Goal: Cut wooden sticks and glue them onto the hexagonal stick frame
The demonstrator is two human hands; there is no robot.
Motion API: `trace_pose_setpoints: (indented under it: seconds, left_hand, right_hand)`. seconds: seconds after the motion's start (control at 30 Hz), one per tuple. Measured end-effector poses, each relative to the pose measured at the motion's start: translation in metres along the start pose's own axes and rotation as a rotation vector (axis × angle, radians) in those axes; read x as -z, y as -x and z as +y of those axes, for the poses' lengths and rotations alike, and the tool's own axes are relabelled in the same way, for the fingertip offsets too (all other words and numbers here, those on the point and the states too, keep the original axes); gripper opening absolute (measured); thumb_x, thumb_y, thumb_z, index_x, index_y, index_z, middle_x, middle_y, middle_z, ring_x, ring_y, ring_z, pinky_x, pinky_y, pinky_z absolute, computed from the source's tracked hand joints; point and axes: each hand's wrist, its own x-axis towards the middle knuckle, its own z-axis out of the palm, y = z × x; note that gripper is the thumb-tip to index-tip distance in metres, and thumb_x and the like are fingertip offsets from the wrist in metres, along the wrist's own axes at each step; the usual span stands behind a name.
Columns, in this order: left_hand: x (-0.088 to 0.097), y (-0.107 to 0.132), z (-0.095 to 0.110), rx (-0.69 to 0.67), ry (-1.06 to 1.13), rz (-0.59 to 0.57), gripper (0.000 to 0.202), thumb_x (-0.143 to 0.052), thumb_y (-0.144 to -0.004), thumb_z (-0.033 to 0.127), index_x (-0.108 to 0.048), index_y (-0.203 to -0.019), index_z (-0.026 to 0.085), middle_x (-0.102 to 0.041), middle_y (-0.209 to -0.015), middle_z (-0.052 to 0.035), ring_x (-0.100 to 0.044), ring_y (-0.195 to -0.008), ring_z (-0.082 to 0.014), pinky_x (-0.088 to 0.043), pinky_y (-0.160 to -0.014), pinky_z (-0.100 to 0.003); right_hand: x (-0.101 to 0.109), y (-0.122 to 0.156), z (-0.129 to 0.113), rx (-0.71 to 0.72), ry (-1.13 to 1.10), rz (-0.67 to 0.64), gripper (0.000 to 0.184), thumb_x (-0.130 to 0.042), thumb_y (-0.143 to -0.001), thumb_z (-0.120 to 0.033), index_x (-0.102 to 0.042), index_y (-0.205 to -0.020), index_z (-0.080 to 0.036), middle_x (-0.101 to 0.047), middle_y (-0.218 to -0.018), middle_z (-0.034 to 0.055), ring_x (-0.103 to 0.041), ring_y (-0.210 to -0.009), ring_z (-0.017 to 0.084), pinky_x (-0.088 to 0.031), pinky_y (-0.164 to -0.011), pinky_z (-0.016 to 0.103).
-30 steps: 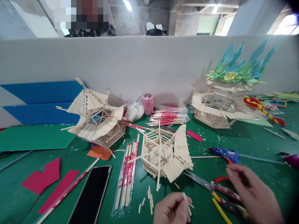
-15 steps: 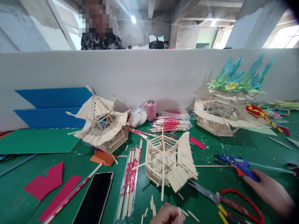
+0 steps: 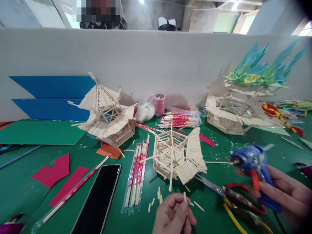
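My left hand (image 3: 173, 214) pinches a short piece of wooden stick (image 3: 185, 197) upright between thumb and fingers, at the bottom middle. On the right, my right hand (image 3: 280, 191) is wrapped round the handle of a blue hot glue gun (image 3: 253, 162); its nozzle points left and a finger lies by the orange trigger. Between and beyond the hands stands a six-sided stick frame (image 3: 168, 156), with slatted roof panels (image 3: 195, 149) on its right side. Several cut stick pieces (image 3: 159, 195) lie near my left hand.
Scissors (image 3: 219, 190) and yellow-handled pliers (image 3: 234, 217) lie below the glue gun. A phone (image 3: 97, 198) and packed chopsticks (image 3: 136, 175) are on the left. Behind stand a stick pavilion (image 3: 107, 113), a pink jar (image 3: 159, 105) and another stick model (image 3: 226, 120). A person is beyond the white partition (image 3: 136, 61).
My right hand has lifted the glue gun from the table and turned it upright. My left hand has come further up into view with the stick piece. The view has tilted down.
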Motion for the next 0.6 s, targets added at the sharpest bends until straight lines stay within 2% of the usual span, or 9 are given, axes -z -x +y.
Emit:
trace_pose_setpoints:
  seconds: [0.07, 0.13, 0.23, 0.3, 0.4, 0.5, 0.6]
  left_hand:
    - [0.001, 0.000, 0.001, 0.011, 0.004, -0.030, 0.035, -0.067, -0.063, 0.045, -0.056, -0.073, 0.014, -0.061, -0.051, 0.0012, -0.041, -0.032, -0.0016, -0.020, -0.035, -0.016]
    - [0.002, 0.000, 0.001, 0.015, 0.007, -0.037, 0.034, -0.066, -0.064, 0.045, -0.055, -0.073, 0.014, -0.061, -0.051, 0.0011, -0.041, -0.031, -0.0018, -0.021, -0.035, -0.016]
    - [0.004, 0.000, 0.001, 0.013, 0.025, -0.023, 0.033, -0.066, -0.065, 0.044, -0.055, -0.072, 0.014, -0.061, -0.050, 0.0013, -0.040, -0.030, -0.0020, -0.021, -0.033, -0.016]
    - [0.004, -0.001, 0.002, 0.018, 0.030, -0.012, 0.032, -0.065, -0.066, 0.043, -0.055, -0.072, 0.014, -0.061, -0.050, 0.0014, -0.041, -0.030, -0.0018, -0.022, -0.033, -0.016]
    - [0.005, -0.001, 0.002, 0.024, 0.039, 0.002, 0.030, -0.065, -0.067, 0.041, -0.055, -0.072, 0.013, -0.060, -0.050, 0.0017, -0.040, -0.030, -0.0011, -0.022, -0.033, -0.016]
    - [0.005, -0.002, 0.001, 0.039, 0.065, -0.006, 0.031, -0.066, -0.066, 0.041, -0.055, -0.072, 0.013, -0.060, -0.049, 0.0018, -0.040, -0.029, -0.0008, -0.022, -0.033, -0.015]
    - [0.005, -0.001, 0.000, 0.048, 0.089, -0.013, 0.031, -0.067, -0.065, 0.041, -0.055, -0.072, 0.013, -0.060, -0.048, 0.0019, -0.040, -0.029, -0.0008, -0.022, -0.033, -0.015]
  right_hand:
    - [-0.009, 0.003, 0.002, -0.164, -0.197, -0.173, 0.032, -0.068, -0.058, -0.044, -0.065, -0.083, -0.024, -0.062, -0.057, 0.0063, -0.060, -0.052, 0.021, -0.046, -0.043, 0.028]
    - [-0.018, 0.005, 0.005, -0.231, -0.247, -0.203, 0.028, -0.071, -0.054, -0.043, -0.064, -0.072, -0.022, -0.062, -0.056, 0.0054, -0.059, -0.053, 0.021, -0.048, -0.047, 0.029]
    - [-0.027, 0.009, 0.010, -0.168, -0.112, -0.175, 0.023, -0.073, -0.052, -0.042, -0.059, -0.054, -0.023, -0.057, -0.047, 0.0019, -0.055, -0.045, 0.018, -0.049, -0.045, 0.029]
    - [-0.030, 0.013, 0.010, -0.100, -0.008, -0.163, 0.024, -0.071, -0.055, -0.041, -0.056, -0.048, -0.025, -0.052, -0.043, -0.0011, -0.050, -0.040, 0.015, -0.049, -0.045, 0.027]
    - [-0.031, 0.018, 0.008, -0.092, 0.020, -0.195, 0.017, -0.068, -0.061, -0.041, -0.059, -0.057, -0.026, -0.055, -0.050, -0.0007, -0.050, -0.045, 0.015, -0.047, -0.047, 0.025]
    - [-0.029, 0.021, 0.006, -0.143, -0.093, -0.331, 0.020, -0.058, -0.070, -0.046, -0.062, -0.072, -0.027, -0.061, -0.063, 0.0034, -0.056, -0.059, 0.019, -0.048, -0.054, 0.026]
    - [-0.028, 0.021, 0.006, -0.115, -0.060, -0.453, 0.026, -0.050, -0.075, -0.049, -0.063, -0.074, -0.026, -0.059, -0.060, 0.0040, -0.056, -0.059, 0.020, -0.047, -0.056, 0.029]
